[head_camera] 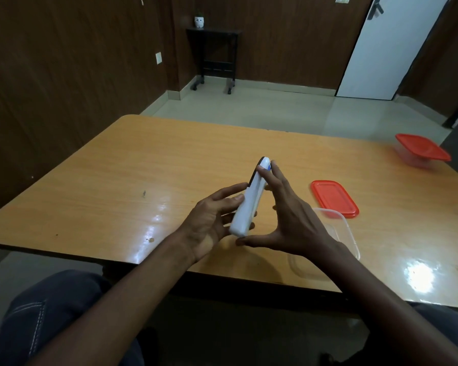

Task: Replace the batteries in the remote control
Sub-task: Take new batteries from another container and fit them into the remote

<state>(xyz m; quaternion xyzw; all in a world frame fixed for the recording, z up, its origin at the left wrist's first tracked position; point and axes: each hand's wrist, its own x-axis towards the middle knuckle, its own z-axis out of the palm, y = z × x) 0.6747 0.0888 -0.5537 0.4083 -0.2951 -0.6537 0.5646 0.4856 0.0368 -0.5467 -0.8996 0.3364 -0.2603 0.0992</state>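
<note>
**Remote Turned Over for Battery Change**

A person is holding a white remote control [249, 199] above the worktop [117, 167], left hand [212, 223] cradling its lower end, right hand [283, 215] spread, fingertips steadying the top. Light, rigid, probably slippery; its long edges look safest to grip.

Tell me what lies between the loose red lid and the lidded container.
Head view: only bare wooden table between the loose red lid and the red-lidded clear container.

The remote control [249, 202] is white with a black edge and a small blue mark near its far end. The counter [132, 165] is orange-brown with wood grain. The loose lid [334, 198] is red, and the far box [421, 150] has a red lid too.
</note>
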